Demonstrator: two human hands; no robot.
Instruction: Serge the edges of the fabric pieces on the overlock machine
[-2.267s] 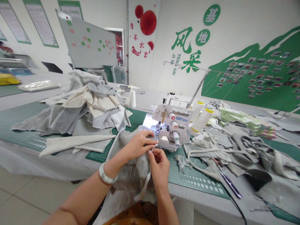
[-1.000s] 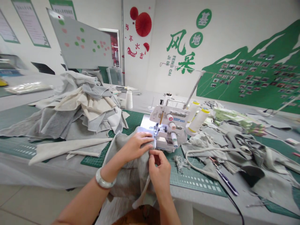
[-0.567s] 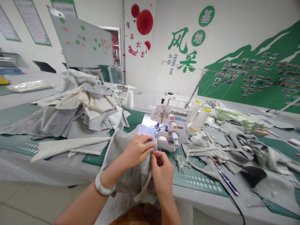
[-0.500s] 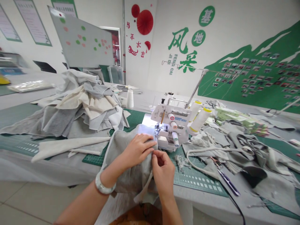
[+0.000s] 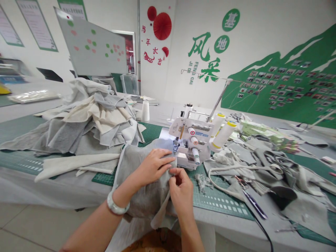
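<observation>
Grey fabric (image 5: 144, 178) lies on the table in front of a white overlock sewing machine (image 5: 189, 143) and hangs over the table's front edge. Its upper right part reaches the lit needle area. My left hand (image 5: 156, 166) rests flat on the cloth just before the presser foot, fingers stretched toward the machine. Close beside it, my right hand (image 5: 181, 187) pinches the fabric's right edge between thumb and index finger.
A large pile of grey and cream cloth (image 5: 97, 115) stands left. Right of the machine lie fabric scraps (image 5: 262, 164), purple-handled tweezers (image 5: 254, 204) and lint (image 5: 203, 182) on the green cutting mat (image 5: 220, 203). Thread cones (image 5: 224, 134) stand behind the machine.
The fabric's left edge has shifted slightly left and its hanging corner has moved a little. My right hand has moved slightly left; my left hand stays nearly in place.
</observation>
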